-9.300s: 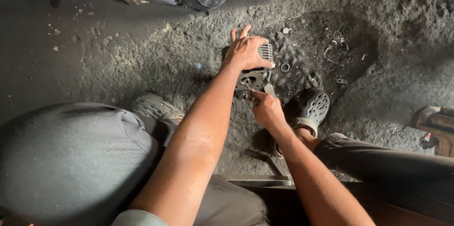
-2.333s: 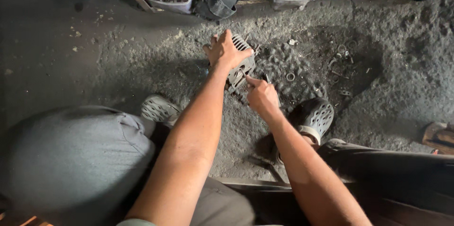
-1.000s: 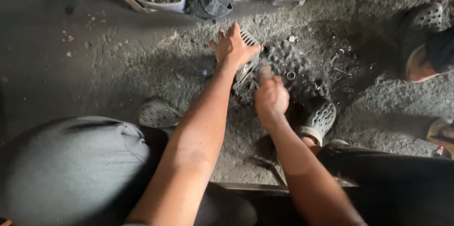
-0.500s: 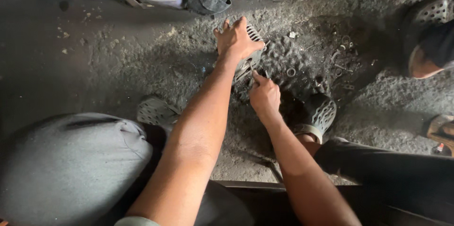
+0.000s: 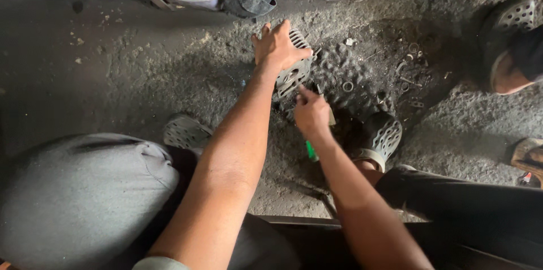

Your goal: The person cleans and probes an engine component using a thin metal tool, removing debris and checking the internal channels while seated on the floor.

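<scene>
Seen from above, a person crouches over a dusty, oil-dark concrete floor [image 5: 113, 78]; the left hand [image 5: 277, 48] lies flat, fingers spread, pressing on a grey finned metal engine part [image 5: 294, 72] resting on the floor betw. their two perforated grey clogs. The right hand [image 5: 311, 114], just below the part, is closed round a green-handled tool [image 5: 310, 150], its tip at the part's lower edge. Small metal washers [image 5: 348, 86] lie scattered nearby to the right, & another person's clogged foot [image 5: 509, 38] shows at top right.

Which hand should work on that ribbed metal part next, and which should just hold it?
Probably the right hand: it grips a green-handled tool right beside the ribbed metal part. The left hand lies flat on top of the part, pinning it to the floor, so it suits holding.
</scene>
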